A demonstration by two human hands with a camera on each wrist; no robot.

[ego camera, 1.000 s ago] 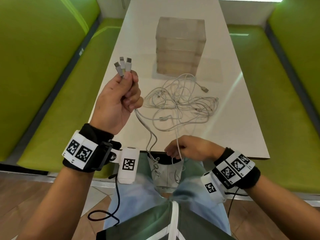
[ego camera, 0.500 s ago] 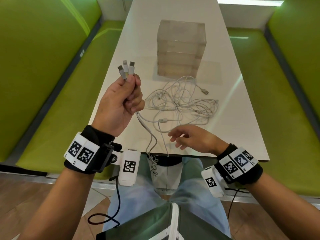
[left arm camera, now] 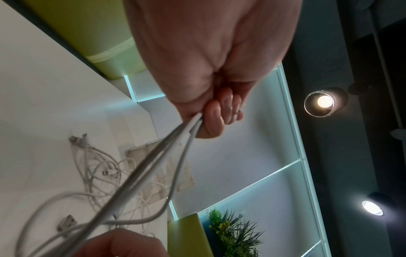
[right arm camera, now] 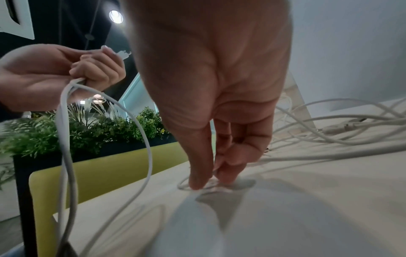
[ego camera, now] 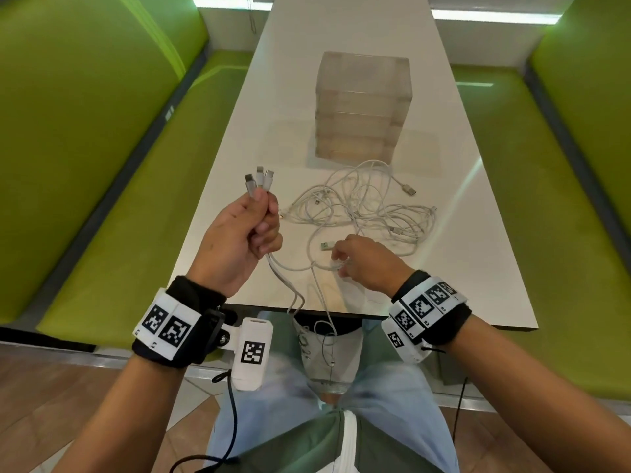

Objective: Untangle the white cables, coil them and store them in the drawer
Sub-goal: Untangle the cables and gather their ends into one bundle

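My left hand (ego camera: 254,230) is raised over the table's left side and grips three white cables, their connector ends (ego camera: 259,177) sticking up above the fist. In the left wrist view these cables (left arm camera: 175,156) run taut out of the left hand (left arm camera: 217,118). They drop over the near table edge toward my lap. My right hand (ego camera: 345,261) is down on the table and pinches a white cable strand (right arm camera: 184,186) between thumb and fingers (right arm camera: 228,172). A tangle of white cables (ego camera: 368,206) lies behind it. The clear drawer unit (ego camera: 362,107) stands farther back, drawers closed.
The white table (ego camera: 478,268) is narrow, with green bench seats (ego camera: 119,216) on both sides. A USB plug (ego camera: 327,246) lies just left of my right fingers. Plants (right arm camera: 87,130) stand behind the left bench.
My right hand came up from the table's near edge, moved forward onto the table and pinched a strand by the tangle. The left hand kept its grip, shifting slightly.
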